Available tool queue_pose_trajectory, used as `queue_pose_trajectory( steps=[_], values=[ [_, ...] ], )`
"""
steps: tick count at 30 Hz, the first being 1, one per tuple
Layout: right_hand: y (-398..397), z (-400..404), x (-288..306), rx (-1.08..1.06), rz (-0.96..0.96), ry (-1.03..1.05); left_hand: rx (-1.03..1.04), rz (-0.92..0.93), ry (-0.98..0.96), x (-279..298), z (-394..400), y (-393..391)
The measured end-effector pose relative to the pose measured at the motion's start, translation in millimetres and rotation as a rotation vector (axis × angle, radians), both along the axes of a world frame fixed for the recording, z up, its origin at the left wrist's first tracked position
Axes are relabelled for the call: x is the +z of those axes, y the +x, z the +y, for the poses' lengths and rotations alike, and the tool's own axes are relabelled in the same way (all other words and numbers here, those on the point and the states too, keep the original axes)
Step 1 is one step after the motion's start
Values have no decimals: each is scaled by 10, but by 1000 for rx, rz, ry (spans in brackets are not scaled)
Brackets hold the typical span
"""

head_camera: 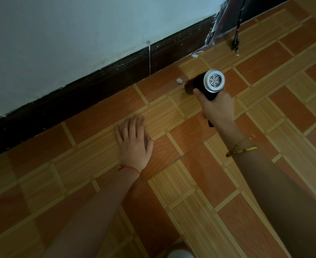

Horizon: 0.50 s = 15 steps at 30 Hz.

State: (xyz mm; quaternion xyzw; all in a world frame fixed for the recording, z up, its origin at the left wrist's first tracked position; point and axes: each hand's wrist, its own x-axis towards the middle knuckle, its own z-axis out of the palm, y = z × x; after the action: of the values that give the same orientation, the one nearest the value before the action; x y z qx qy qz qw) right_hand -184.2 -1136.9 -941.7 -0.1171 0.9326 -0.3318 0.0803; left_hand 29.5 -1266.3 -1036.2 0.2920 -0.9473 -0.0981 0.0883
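Note:
My right hand (216, 107) grips the handle of a black hair dryer (202, 84). Its silver rear grille faces the camera and its nozzle points down toward the floor near the wall. My left hand (134, 140) lies flat, fingers straight, pressing on the orange and tan patterned floor covering (200, 183). A raised seam of the covering runs between my two arms.
A dark skirting board (79, 101) runs along the pale wall (79, 34). Small white scraps (179, 81) lie on the floor near the nozzle. A black cord (236, 40) hangs at the top right beside a strip of plastic wrap (220, 21).

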Motion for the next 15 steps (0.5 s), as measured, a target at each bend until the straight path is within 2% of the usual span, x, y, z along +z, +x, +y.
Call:
queue_pose_trajectory(
  steps=[6, 15],
  values=[
    [-170, -168, 74, -25, -77, -107, -7, 1, 4, 4, -1, 3],
    [-166, -369, 105, 88, -2, -9, -4, -8, 9, -1, -3, 2]
  ],
)
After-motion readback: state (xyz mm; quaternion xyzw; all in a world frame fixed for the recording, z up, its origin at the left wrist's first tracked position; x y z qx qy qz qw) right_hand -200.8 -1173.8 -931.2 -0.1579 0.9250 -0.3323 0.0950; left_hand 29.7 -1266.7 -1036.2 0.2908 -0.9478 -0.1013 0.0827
